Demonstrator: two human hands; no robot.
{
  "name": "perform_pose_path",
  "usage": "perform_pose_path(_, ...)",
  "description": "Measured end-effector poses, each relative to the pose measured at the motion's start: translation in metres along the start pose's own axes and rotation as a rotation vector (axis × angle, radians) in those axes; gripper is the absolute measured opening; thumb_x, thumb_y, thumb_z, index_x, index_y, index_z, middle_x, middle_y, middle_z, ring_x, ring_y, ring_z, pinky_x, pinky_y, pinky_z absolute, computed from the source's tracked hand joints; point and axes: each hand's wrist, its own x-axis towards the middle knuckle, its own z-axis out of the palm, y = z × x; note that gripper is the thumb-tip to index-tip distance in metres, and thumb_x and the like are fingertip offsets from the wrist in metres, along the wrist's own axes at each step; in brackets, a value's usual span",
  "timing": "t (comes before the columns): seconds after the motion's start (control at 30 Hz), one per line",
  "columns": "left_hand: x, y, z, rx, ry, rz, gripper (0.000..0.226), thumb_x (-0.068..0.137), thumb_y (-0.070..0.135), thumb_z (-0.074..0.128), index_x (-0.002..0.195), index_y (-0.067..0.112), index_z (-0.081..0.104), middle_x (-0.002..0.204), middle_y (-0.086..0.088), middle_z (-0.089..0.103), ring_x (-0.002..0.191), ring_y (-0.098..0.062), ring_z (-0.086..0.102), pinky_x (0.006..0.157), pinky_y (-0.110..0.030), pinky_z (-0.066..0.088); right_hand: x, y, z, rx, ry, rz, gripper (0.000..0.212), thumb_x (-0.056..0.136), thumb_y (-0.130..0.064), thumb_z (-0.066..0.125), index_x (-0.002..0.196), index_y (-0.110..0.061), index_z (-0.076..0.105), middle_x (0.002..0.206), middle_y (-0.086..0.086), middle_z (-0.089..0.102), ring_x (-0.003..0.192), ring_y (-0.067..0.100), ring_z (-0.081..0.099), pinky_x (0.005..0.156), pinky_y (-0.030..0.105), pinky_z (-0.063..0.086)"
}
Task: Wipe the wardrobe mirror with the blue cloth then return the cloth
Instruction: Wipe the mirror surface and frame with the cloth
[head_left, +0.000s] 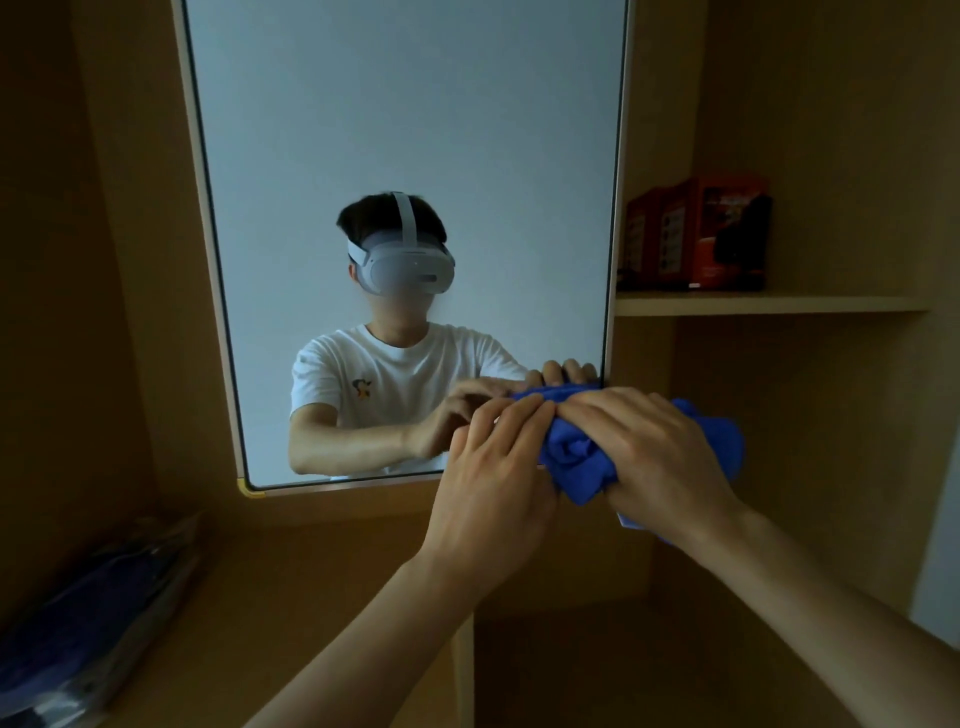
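The wardrobe mirror (405, 130) stands upright in a pale frame and fills the upper middle of the view. A bunched blue cloth (576, 457) sits in front of the mirror's lower right corner. My right hand (660, 452) grips the cloth from the right, fingers curled over its top. My left hand (493, 467) lies against the cloth's left side, its fingertips on the fabric. The mirror reflects a person in a white T-shirt and a headset, with both hands on the cloth.
A wooden shelf (769, 304) to the right of the mirror carries red boxes (701, 234). A dark plastic-wrapped bundle (88, 623) lies at the lower left on the wooden ledge (311, 571) below the mirror. Wooden wardrobe panels close in both sides.
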Motion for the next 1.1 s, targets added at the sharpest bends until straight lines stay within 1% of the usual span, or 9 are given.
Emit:
perform_pose_path(0.13,-0.021,-0.005,0.01,0.018,-0.025,-0.009,0.054,0.094,0.032,0.058,0.146,0.017,0.053,0.15,0.003,0.053,0.141,-0.023,0.042,0.11,-0.042,0.041,-0.021,-0.008,0.013,0.068,-0.047,0.024,0.044,0.079,-0.019,0.063,0.123,-0.018,0.064,0.121,-0.002,0.066,0.112,0.02,0.06,0.093,0.035,0.05)
perform_pose_path(0.27,-0.028,-0.003,0.006,0.01,-0.045,-0.04,0.057,0.096,0.033,0.057,0.151,0.024,0.047,0.156,0.008,0.046,0.146,-0.021,0.033,0.112,-0.044,0.036,-0.026,-0.014,0.016,0.129,-0.024,0.052,0.056,0.07,-0.002,0.076,0.124,-0.014,0.065,0.119,0.001,0.068,0.106,0.023,0.065,0.086,0.041,0.055)
perform_pose_path(0.33,-0.029,-0.004,-0.002,-0.004,-0.022,-0.061,0.059,0.095,0.034,0.056,0.152,0.026,0.044,0.159,0.006,0.041,0.149,-0.022,0.028,0.115,-0.048,0.033,-0.026,-0.018,0.014,0.177,0.007,0.109,0.062,0.064,0.002,0.077,0.122,-0.016,0.064,0.114,-0.003,0.068,0.1,0.019,0.066,0.079,0.035,0.056)
perform_pose_path(0.43,-0.032,-0.014,-0.021,0.014,0.063,-0.096,0.071,0.088,0.024,0.064,0.155,0.029,0.039,0.163,0.002,0.029,0.154,-0.022,0.017,0.119,-0.053,0.028,-0.023,-0.024,0.01,0.239,0.1,0.232,0.051,0.072,-0.002,0.078,0.119,-0.016,0.063,0.109,-0.004,0.068,0.091,0.014,0.066,0.072,0.026,0.052)
perform_pose_path(0.5,-0.036,-0.028,-0.035,0.049,0.174,-0.142,0.075,0.083,0.016,0.071,0.152,0.026,0.044,0.162,-0.002,0.026,0.154,-0.027,0.018,0.118,-0.053,0.024,-0.02,-0.024,0.008,0.221,0.179,0.317,0.048,0.076,-0.01,0.08,0.12,-0.014,0.061,0.108,0.0,0.068,0.089,0.014,0.065,0.071,0.024,0.049)
perform_pose_path(0.7,-0.052,-0.075,-0.067,0.188,0.322,-0.392,0.068,0.09,0.03,0.069,0.151,0.027,0.041,0.164,-0.013,0.016,0.153,-0.035,0.013,0.116,-0.058,0.023,-0.009,-0.024,0.013,0.174,0.309,0.517,0.044,0.08,-0.011,0.075,0.121,-0.012,0.058,0.106,0.005,0.065,0.089,0.02,0.063,0.066,0.029,0.044)
perform_pose_path(0.9,-0.064,-0.093,-0.076,0.122,0.385,-0.509,0.081,0.092,0.028,0.069,0.159,0.026,0.023,0.168,-0.016,0.002,0.155,-0.037,0.004,0.119,-0.062,0.022,-0.006,-0.032,0.033,0.157,0.304,0.607,0.053,0.078,-0.016,0.077,0.125,-0.009,0.054,0.113,0.01,0.06,0.094,0.026,0.063,0.067,0.031,0.046)
perform_pose_path(1.0,-0.067,-0.095,-0.077,-0.046,0.385,-0.539,0.089,0.094,0.025,0.066,0.161,0.031,0.009,0.168,-0.012,0.004,0.155,-0.034,0.008,0.117,-0.06,0.029,-0.004,-0.035,0.036,0.17,0.353,0.621,0.054,0.078,-0.014,0.074,0.127,-0.008,0.054,0.117,0.012,0.059,0.1,0.029,0.062,0.072,0.032,0.046)
perform_pose_path(1.1,-0.072,-0.095,-0.078,-0.089,0.402,-0.539,0.096,0.094,0.018,0.066,0.162,0.029,0.0,0.169,-0.004,0.008,0.155,-0.027,0.012,0.118,-0.054,0.032,-0.001,-0.038,0.04,0.242,0.394,0.63,0.048,0.08,-0.015,0.068,0.125,-0.006,0.055,0.117,0.013,0.059,0.1,0.03,0.062,0.074,0.032,0.046)
